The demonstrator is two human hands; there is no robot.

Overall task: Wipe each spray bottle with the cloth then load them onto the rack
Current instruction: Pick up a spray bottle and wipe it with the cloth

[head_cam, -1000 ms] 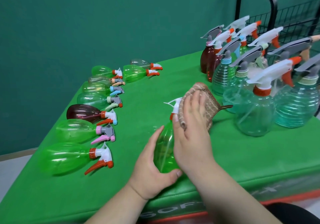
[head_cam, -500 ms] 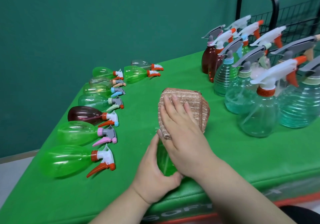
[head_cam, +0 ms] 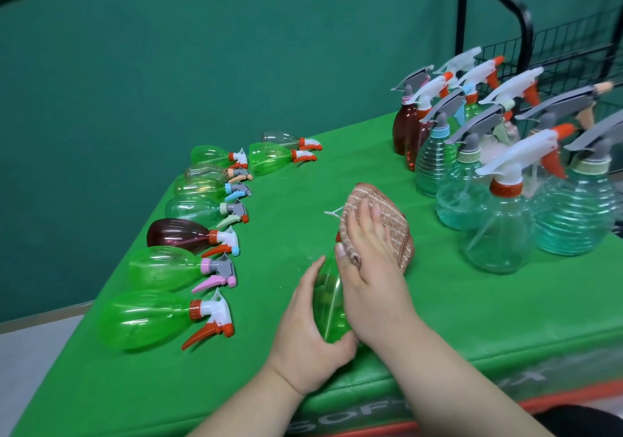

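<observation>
Mid-wipe: your left grip (head_cam: 310, 332) clamps the green bottle (head_cam: 328, 308), right grip (head_cam: 371, 268) pinches the cloth (head_cam: 387, 214) onto it; other bottles (head_cam: 148, 318) wait, rack (head_cam: 573, 42) looks unloaded.

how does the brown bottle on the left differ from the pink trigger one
The brown bottle is dark with a white head and red trigger; the pink-trigger bottle is clear green with a grey head and pink collar. Both lie on their sides, heads pointing right.
</observation>
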